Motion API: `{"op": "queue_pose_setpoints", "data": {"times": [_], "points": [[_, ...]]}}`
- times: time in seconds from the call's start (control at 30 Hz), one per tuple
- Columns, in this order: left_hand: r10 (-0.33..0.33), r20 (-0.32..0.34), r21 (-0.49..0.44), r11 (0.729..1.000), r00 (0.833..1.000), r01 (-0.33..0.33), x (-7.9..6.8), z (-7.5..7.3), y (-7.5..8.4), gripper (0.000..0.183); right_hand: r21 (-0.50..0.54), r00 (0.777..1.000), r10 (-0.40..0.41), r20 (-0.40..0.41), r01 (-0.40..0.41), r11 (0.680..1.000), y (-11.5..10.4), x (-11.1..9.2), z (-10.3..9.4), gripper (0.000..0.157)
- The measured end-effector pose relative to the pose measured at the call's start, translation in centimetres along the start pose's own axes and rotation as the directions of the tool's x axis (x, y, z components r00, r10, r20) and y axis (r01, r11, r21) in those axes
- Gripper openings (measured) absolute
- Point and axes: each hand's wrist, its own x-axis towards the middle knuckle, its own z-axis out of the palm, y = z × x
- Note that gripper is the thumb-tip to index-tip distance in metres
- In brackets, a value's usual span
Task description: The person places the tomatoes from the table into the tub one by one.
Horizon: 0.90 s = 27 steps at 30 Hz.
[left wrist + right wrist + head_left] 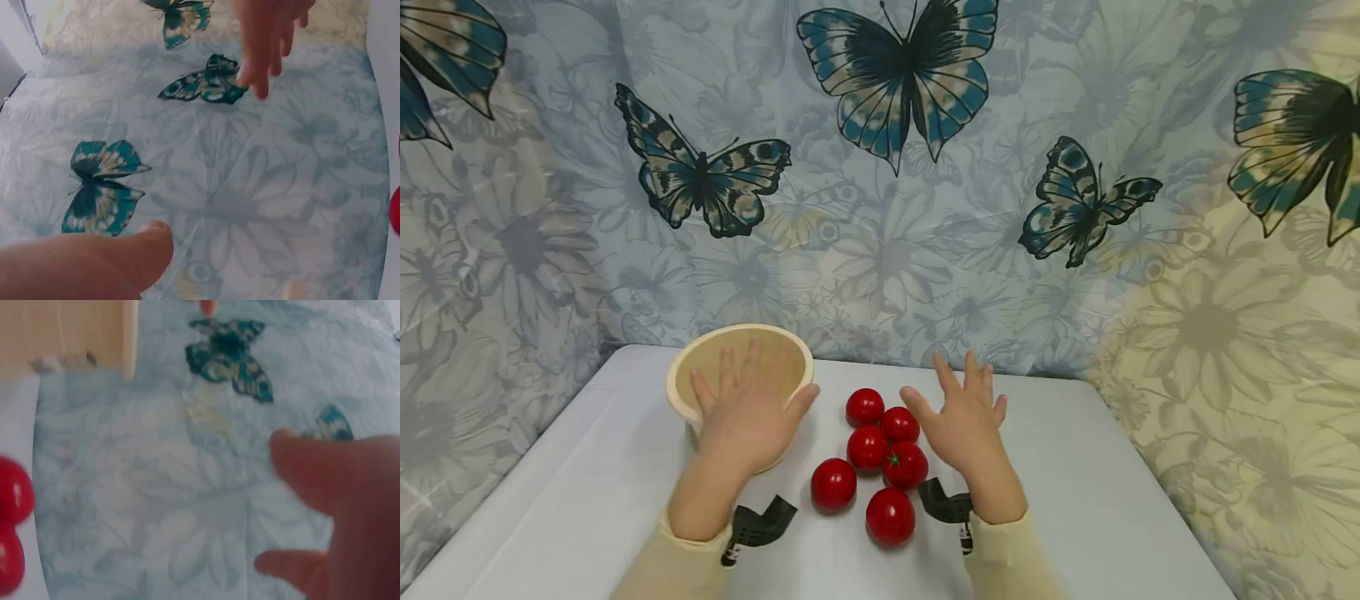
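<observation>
My left hand (pixel 751 425) is spread with straight fingers and overlaps the cream round bucket (pixel 681 392) in the head view; nothing is in its grasp. To the right, my right hand (pixel 964 425) also has its fingers splayed and holds nothing. Between the hands several red tomatoes (pixel 891 517) lie on the white table, one showing a green star-shaped top (pixel 895 459). The right wrist view shows my right thumb (pixel 306 465), part of the bucket (pixel 81 337) and two tomatoes (pixel 12 490) at the left edge. In the left wrist view my left thumb (pixel 125 259) is low.
The white table (pixel 1097 500) reaches back to a hanging cloth (pixel 880 275) printed with flowers and butterflies, which also runs along both sides. The bucket stands near the table's back left corner. Black straps (pixel 762 523) sit at both wrists.
</observation>
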Motion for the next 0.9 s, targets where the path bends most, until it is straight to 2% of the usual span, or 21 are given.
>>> {"op": "queue_pose_setpoints", "data": {"times": [0.13, 0.23, 0.3, 0.4, 0.47, 0.53, 0.63, 0.7, 0.8, 0.9], "points": [[0.03, -0.056, -0.086, 0.996, 0.998, -0.035, 0.0, -2.7, -4.0, 0.085, 0.202, 0.999, -0.039, 0.0, 0.039, 0.979, 3.7, 0.5, -2.2, 0.079], [0.066, -0.093, -0.196, 0.977, 0.993, -0.084, 0.1, -3.6, -7.7, 0.084, 0.371, 0.999, -0.046, 0.007, 0.04, 0.928, 6.4, 0.5, -3.3, 0.074], [0.076, -0.091, -0.296, 0.95, 0.993, -0.1, 0.2, -3.6, -10.0, 0.082, 0.489, 0.999, -0.046, 0.027, 0.027, 0.872, 8.0, 0.4, -3.4, 0.071], [0.062, -0.065, -0.445, 0.891, 0.996, -0.085, 0.4, -2.7, -12.9, 0.082, 0.675, 0.995, -0.085, 0.061, 0.021, 0.738, 9.9, 0.3, -2.6, 0.068], [0.037, -0.024, -0.557, 0.829, 0.999, -0.044, 0.4, -1.9, -14.3, 0.081, 0.755, 0.988, -0.121, 0.094, 0.009, 0.656, 10.8, 0.1, -1.6, 0.067], [0.037, 0.005, -0.687, 0.726, 0.999, -0.024, 0.4, -0.8, -15.4, 0.08, 0.796, 0.978, -0.164, 0.132, -0.006, 0.605, 11.5, 0.0, -0.3, 0.067], [0.081, 0.013, -0.831, 0.555, 0.997, -0.034, 0.4, 0.7, -16.2, 0.076, 0.815, 0.957, -0.212, 0.2, -0.042, 0.578, 12.3, -0.3, 1.7, 0.069], [0.131, 0.0, -0.881, 0.469, 0.991, -0.062, 0.4, 1.6, -16.5, 0.074, 0.827, 0.942, -0.23, 0.246, -0.08, 0.557, 12.8, -0.5, 2.8, 0.069], [0.173, -0.028, -0.903, 0.418, 0.985, -0.099, 0.6, 2.6, -16.6, 0.072, 0.834, 0.921, -0.241, 0.306, -0.138, 0.535, 13.3, -0.7, 4.2, 0.07], [0.197, -0.044, -0.917, 0.382, 0.979, -0.118, 0.8, 3.1, -16.8, 0.071, 0.832, 0.908, -0.23, 0.35, -0.189, 0.521, 13.5, -0.7, 5.2, 0.07]]}}
